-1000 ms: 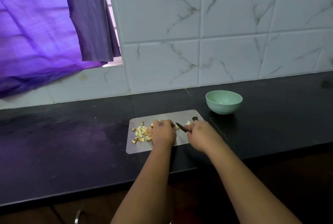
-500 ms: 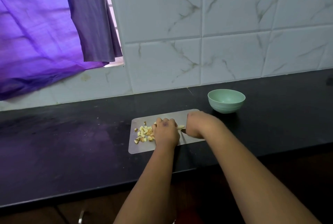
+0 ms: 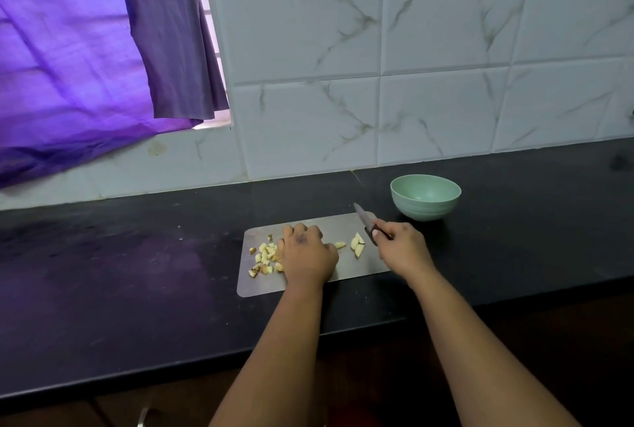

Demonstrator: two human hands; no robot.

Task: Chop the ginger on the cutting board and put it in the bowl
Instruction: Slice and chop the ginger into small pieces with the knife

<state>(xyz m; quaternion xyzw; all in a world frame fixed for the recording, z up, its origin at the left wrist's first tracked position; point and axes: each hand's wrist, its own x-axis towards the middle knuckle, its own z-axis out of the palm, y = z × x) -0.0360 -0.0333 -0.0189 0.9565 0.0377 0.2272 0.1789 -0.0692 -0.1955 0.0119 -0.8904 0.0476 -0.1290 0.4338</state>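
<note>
A thin grey cutting board (image 3: 343, 227) lies on the black counter. Several small pale ginger cubes (image 3: 266, 256) are heaped at its left side. Larger ginger slices (image 3: 357, 244) and one small piece (image 3: 339, 245) lie toward its right. My left hand (image 3: 307, 253) rests on the board beside the cube heap with its fingers curled down; whether it holds ginger is hidden. My right hand (image 3: 401, 244) grips the handle of a small dark knife (image 3: 363, 220), whose blade points up and away over the board's far right corner. A green bowl (image 3: 425, 197) stands just beyond, to the right.
The black counter (image 3: 137, 272) runs left and right, with its front edge near me. White marble-look tiles (image 3: 411, 83) back it. A purple curtain (image 3: 85, 66) hangs at the upper left. A metal handle (image 3: 142, 418) shows below the counter edge.
My right hand has drawn back to the right and lifted the knife off the ginger, uncovering the larger slices. My left hand has stayed by the cube heap.
</note>
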